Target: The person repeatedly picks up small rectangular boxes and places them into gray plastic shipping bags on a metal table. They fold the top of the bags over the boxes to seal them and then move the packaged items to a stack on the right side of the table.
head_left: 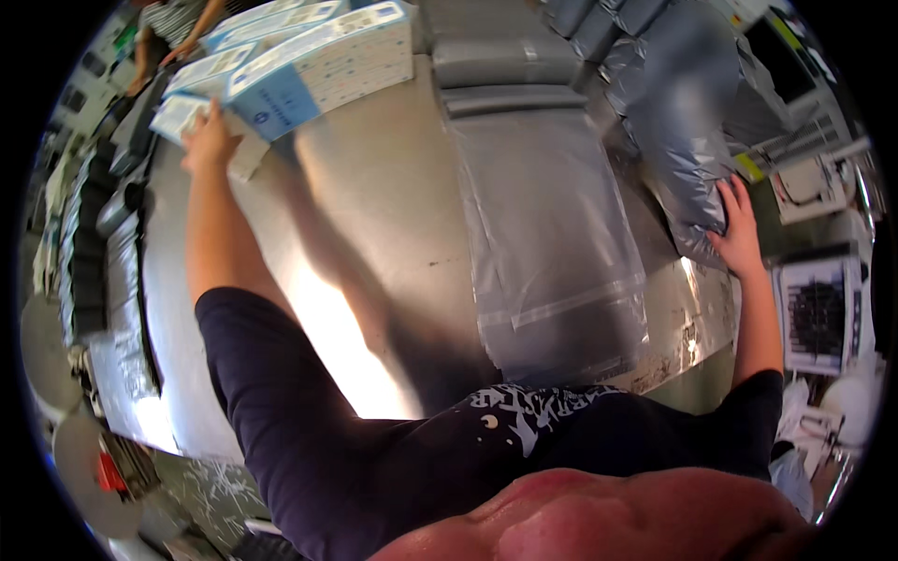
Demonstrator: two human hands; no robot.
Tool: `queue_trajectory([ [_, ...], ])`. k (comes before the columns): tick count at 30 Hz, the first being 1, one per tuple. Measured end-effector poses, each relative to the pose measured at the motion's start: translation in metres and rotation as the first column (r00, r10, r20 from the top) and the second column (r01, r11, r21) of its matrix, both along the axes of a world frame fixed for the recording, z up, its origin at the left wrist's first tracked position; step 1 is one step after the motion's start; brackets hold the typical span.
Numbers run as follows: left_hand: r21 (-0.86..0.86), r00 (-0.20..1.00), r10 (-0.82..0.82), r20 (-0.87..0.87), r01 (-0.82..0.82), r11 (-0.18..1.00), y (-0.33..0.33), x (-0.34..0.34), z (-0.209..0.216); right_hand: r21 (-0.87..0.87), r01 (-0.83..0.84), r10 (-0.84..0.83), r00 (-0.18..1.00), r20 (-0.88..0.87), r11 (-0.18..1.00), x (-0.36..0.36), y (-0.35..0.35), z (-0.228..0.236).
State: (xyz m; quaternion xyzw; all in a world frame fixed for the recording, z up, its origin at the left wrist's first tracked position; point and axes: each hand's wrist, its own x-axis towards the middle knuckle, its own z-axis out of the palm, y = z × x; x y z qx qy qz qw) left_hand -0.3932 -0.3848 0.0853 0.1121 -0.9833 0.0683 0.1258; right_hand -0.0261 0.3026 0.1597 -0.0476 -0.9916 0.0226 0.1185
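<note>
My left hand (pixel 210 142) reaches to the far left and grips a small white and light blue carton (pixel 251 154), its fingers over the near edge. Right behind it stand larger blue and white cartons (pixel 327 75) in a group. On the right, my right hand (pixel 736 229) holds the near end of a shiny grey plastic parcel (pixel 669 164), with the thumb and fingers against the film. Between my arms lies a flat stack of grey plastic mailing bags (pixel 552 215), running toward my body.
A metal tabletop (pixel 393 206) carries all this. More grey parcels (pixel 599 33) are piled at the far right, beside a dark screen (pixel 781 61). Wrapped grey packages (pixel 89 243) line the left side. A striped-shirted co-worker's arm (pixel 196 33) shows at the far left.
</note>
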Motion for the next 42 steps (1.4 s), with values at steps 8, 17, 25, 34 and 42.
queue_trajectory([
  [8, 0.206, 0.653, -0.152, -0.742, 0.437, 0.876, -0.087, 0.119, -0.069, -0.117, -0.021, 0.042, 0.983, 0.181, 0.993, 0.063, -0.017, -0.008],
  [17, 0.963, 0.971, -0.143, -0.194, 0.217, 0.163, -0.019, 0.388, -0.030, 0.333, 0.160, -0.254, 0.930, 0.264, 0.929, 0.066, 0.043, 0.011],
  [25, 0.969, 0.966, -0.074, -0.247, 0.245, -0.033, 0.125, 0.402, -0.071, 0.245, -0.119, 0.127, 0.992, -0.019, 0.962, 0.042, 0.144, -0.051],
  [34, 0.915, 0.896, -0.191, -0.400, 0.378, -0.142, 0.377, 0.558, 0.005, -0.934, -0.303, 0.475, 0.804, -0.357, -0.189, 0.135, -0.050, -0.092],
  [42, 0.993, 0.980, -0.164, -0.112, 0.107, -0.040, 0.363, 0.435, -0.059, -0.676, -0.311, 0.490, 0.868, 0.085, 0.668, 0.133, -0.031, -0.126],
])
